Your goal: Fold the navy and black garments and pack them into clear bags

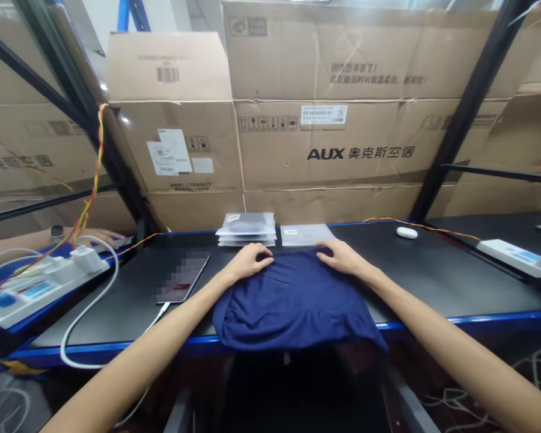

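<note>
A dark navy blue cloth, perhaps a garment, lies wrinkled over the front edge of the black tabletop in front of me. Its lower side hangs past the blue edge. At the cloth's far left corner rests my left hand, with thumb and fingers apart. My right hand is at the far right corner, its thumb on or just over the fabric and its fingers spread from it. Just beyond the hands are a stack of clear plastic packets and a flat translucent packet with a small label.
A phone with a white charging cable lies to the left. White power strips stand at both sides. A white earbud case sits at back right. Cardboard walls the back. Another person's arm reaches in from the left.
</note>
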A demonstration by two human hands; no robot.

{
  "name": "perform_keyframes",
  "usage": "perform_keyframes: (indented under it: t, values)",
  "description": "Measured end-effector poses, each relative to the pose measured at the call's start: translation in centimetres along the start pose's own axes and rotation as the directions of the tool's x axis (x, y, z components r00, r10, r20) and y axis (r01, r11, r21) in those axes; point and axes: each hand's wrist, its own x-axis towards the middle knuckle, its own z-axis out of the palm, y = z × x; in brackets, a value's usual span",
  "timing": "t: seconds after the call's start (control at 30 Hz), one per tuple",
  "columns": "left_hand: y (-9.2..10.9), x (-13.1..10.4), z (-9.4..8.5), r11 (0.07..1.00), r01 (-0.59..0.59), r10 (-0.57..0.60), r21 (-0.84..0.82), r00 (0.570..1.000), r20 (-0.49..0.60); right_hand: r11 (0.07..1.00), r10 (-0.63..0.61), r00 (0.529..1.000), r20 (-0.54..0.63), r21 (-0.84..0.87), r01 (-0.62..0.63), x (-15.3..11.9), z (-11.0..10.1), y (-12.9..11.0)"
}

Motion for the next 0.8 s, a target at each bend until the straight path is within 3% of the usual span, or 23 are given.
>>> perform_keyframes:
  t: [0.13, 0.23, 0.33, 0.43, 0.53, 0.67, 0.8]
  values:
    - [-0.4, 0.3, 0.5, 0.999, 0.045, -0.046, -0.014, 0.996, -0.074, 0.999, -0.031, 0.999, -0.039, -0.011, 0.031, 0.3, 0.2, 0.4]
    - [-0.2, 0.5, 0.3, 1.000, 0.017, -0.015, 0.018, 0.993, -0.115, 1.000, -0.028, 0.996, -0.079, -0.012, 0.027, 0.3, 0.0, 0.2]
    - [0.3, 0.5, -0.3, 0.999, -0.037, 0.041, 0.022, 0.970, -0.241, 0.999, -0.039, 0.975, -0.219, 0.004, 0.041, 0.1, -0.6, -0.4]
    - [1.0, 0.2, -1.2, 0.993, -0.107, 0.119, 0.054, 0.940, -0.319, 0.990, -0.130, 0.937, -0.324, 0.008, 0.141, -0.5, -1.3, -1.1]
    - [1.7, -0.6, -2.1, 0.974, -0.222, 0.227, 0.047, 0.955, -0.189, 0.974, -0.223, 0.958, -0.181, 0.000, 0.227, -1.4, -1.8, -1.8]
    - [2.6, -1.8, -2.7, 0.961, -0.275, 0.272, 0.028, 0.960, 0.070, 0.982, -0.180, 0.980, 0.083, -0.037, 0.183, -2.3, -2.0, -2.5]
    - [2.7, -2.2, -2.6, 0.966, -0.250, 0.235, 0.073, 0.958, 0.163, 0.974, -0.214, 0.965, 0.151, -0.045, 0.223, -2.8, -2.0, -2.8]
